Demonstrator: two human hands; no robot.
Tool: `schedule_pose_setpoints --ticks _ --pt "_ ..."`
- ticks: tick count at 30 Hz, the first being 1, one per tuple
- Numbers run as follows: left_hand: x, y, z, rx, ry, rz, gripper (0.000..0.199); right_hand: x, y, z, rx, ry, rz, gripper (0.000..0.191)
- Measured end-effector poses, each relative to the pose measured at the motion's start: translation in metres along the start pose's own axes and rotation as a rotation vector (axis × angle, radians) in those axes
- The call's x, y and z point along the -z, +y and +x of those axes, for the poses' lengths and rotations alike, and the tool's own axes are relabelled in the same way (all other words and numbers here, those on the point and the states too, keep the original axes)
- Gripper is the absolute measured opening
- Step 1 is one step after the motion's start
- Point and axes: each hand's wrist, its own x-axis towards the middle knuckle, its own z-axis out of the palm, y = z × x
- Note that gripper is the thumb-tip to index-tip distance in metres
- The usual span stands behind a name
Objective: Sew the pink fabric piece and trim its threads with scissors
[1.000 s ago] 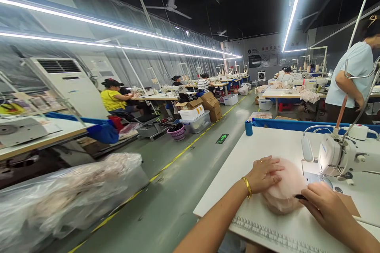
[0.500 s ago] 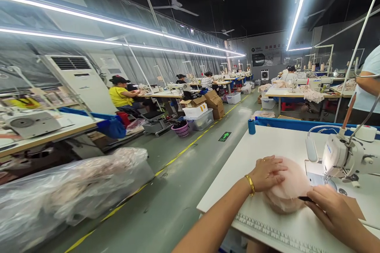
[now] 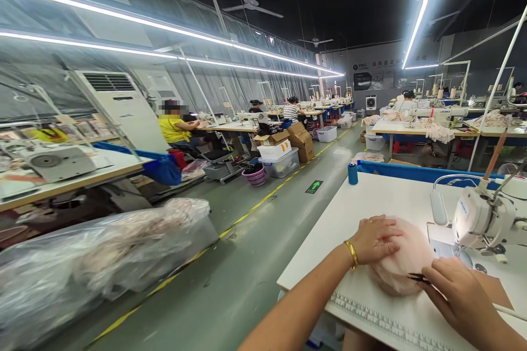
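Observation:
A pale pink, rounded stack of thin fabric pieces (image 3: 411, 247) lies on the white sewing table (image 3: 313, 252). My left hand (image 3: 376, 238) rests on its upper left side, fingers stretched out and spread. In my right hand (image 3: 457, 290) is a pair of thread snips (image 3: 416, 277), its dark blades slightly parted against the near edge of the fabric. Most of the snips is hidden by my fingers. Just beyond my right hand stands a sewing machine (image 3: 473, 214), its lamp lighting the needle area.
A blue thread spool (image 3: 353, 174) stands at the table's far left corner. A measuring scale (image 3: 370, 315) runs along the front edge. Brown card (image 3: 494, 288) lies beyond my right hand. Left of the aisle is a large plastic-wrapped bundle (image 3: 111, 258). Co-workers sit at other machines.
The snips' blades now show apart and a little further left over the fabric edge. My left hand stays on the stack. A person standing at the right has gone out of view.

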Motion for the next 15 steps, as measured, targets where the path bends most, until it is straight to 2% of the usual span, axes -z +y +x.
schedule_pose_setpoints --ticks 7,11,15 --pt "0.002 0.004 -0.001 0.001 -0.001 -0.002 0.052 -0.002 -0.005 0.007 0.029 -0.003 0.013 0.025" --pt "0.004 0.006 -0.002 0.012 -0.011 -0.003 0.053 0.001 -0.002 -0.002 0.035 -0.033 0.042 0.013" --pt "0.004 0.009 -0.002 0.028 -0.023 -0.003 0.052 0.003 -0.009 -0.004 0.096 -0.038 -0.016 0.012"
